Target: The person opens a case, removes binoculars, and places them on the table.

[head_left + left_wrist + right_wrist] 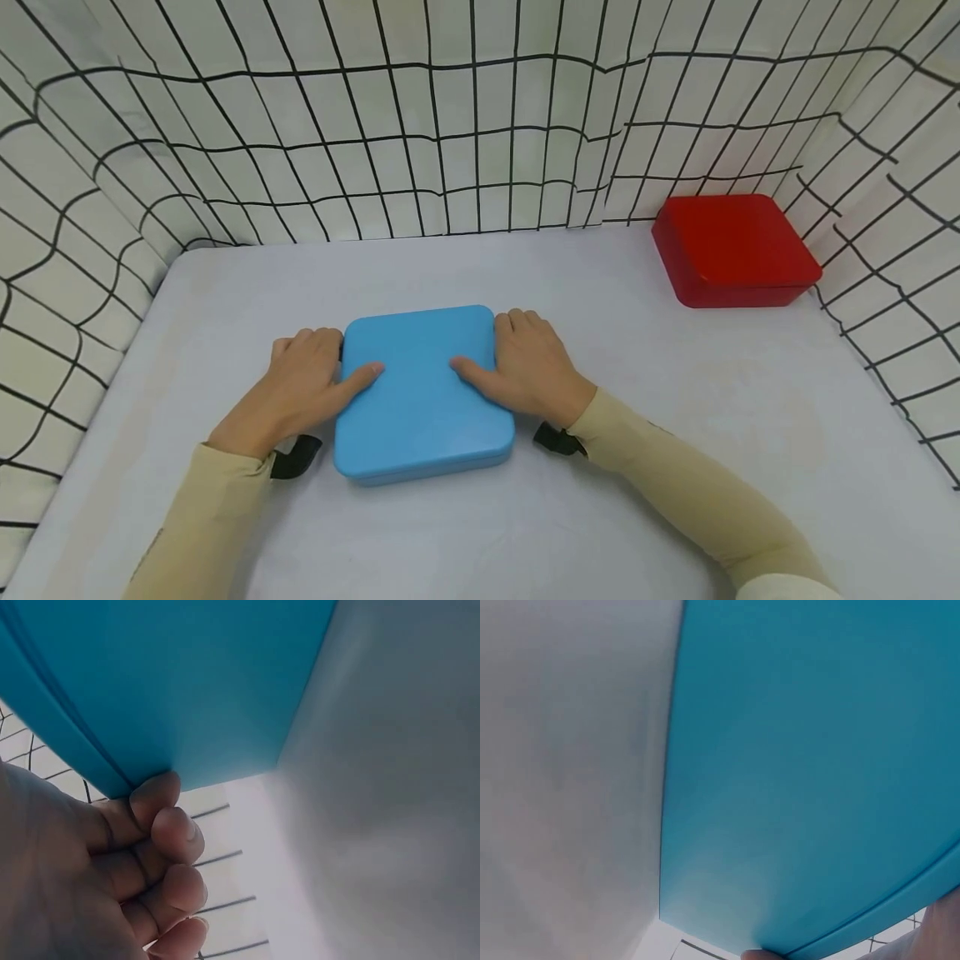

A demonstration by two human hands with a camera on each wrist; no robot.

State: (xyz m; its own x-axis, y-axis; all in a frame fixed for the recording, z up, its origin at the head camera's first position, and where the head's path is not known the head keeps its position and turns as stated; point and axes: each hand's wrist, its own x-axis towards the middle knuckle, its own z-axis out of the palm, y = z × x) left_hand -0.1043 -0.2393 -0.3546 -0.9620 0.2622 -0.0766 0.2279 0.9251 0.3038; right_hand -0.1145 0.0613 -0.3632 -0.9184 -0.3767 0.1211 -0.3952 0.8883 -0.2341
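Blue box (pixel 423 408), hands (pixel 306 381) (pixel 534 369) gripping its sides, red box (pixel 735 246) well apart

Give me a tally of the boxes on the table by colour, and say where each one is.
Blue box: 1, between the left hand and right hand
Red box: 1, near the far right corner of the table
Total: 2

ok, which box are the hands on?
The blue box, gripped between left hand and right hand; the red box sits untouched at the far right of the table.
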